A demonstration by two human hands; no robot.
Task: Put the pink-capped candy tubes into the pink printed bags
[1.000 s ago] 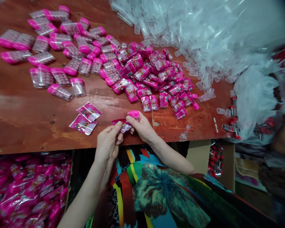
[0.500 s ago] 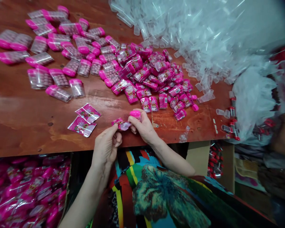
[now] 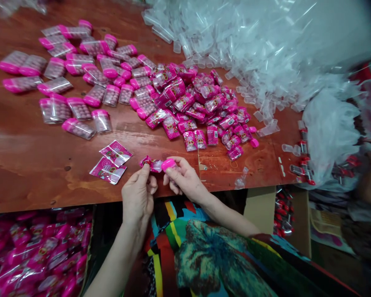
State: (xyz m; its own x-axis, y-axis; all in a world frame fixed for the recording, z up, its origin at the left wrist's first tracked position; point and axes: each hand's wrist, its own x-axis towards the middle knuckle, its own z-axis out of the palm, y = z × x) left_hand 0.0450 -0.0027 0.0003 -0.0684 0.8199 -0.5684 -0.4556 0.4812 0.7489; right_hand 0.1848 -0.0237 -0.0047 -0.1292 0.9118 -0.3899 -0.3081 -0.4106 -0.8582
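Observation:
My left hand (image 3: 139, 192) pinches a pink printed sleeve (image 3: 154, 165) between thumb and fingers, above the table's front edge. Closed around a small candy container with a pink cap (image 3: 168, 164) is my right hand (image 3: 182, 177); its fingers cover most of the container's body. The capped end is close against the sleeve's right side; I cannot tell whether it is inside. Left of my hands, flat printed sleeves (image 3: 111, 165) lie overlapping on the wooden table (image 3: 43, 173). Beyond my hands is a heap of sleeved containers (image 3: 188, 99).
Unsleeved pink-capped containers filled with balls (image 3: 80, 109) are spread at the left. Clear plastic tubes (image 3: 235, 45) are piled at the back right, near a white plastic bag (image 3: 327, 128). Below the table stand a box of pink packs (image 3: 40, 255) and a carton of red-capped items (image 3: 282, 210).
My right hand has moved down and left, bringing the pink cap against the sleeve. The sleeve in my left hand has turned to lie more level. The view has tilted slightly.

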